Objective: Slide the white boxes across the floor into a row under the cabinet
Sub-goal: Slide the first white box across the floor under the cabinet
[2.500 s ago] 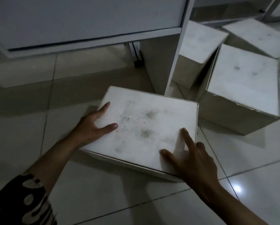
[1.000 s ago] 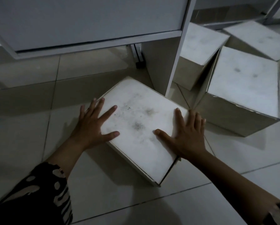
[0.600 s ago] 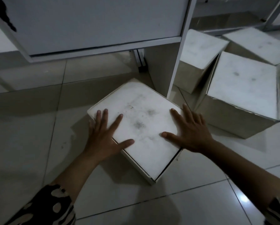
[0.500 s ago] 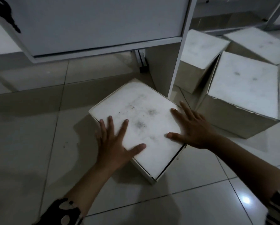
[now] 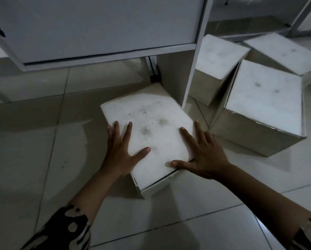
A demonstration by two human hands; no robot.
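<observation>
A smudged white box [image 5: 151, 127] lies on the tiled floor just in front of the cabinet [image 5: 100, 27], its far corner next to the cabinet's side panel [image 5: 174, 78]. My left hand [image 5: 123, 148] lies flat on the box's left edge with its fingers spread. On the near right corner of the lid rests my right hand [image 5: 203, 150], fingers straight, thumb along the near edge. Three more white boxes stand right of the panel: a large one [image 5: 262, 101], one tilted behind it [image 5: 217, 56] and one at the far right [image 5: 286, 53].
Under the cabinet there is an open gap over the floor tiles [image 5: 106, 76], with a dark metal foot [image 5: 153, 76] at the back. A metal frame leg [image 5: 302, 17] stands at the top right.
The box has turned from lying crosswise to pointing lengthwise toward the cabinet. Both hands shifted toward its near end, the left from the side edge onto the lid.
</observation>
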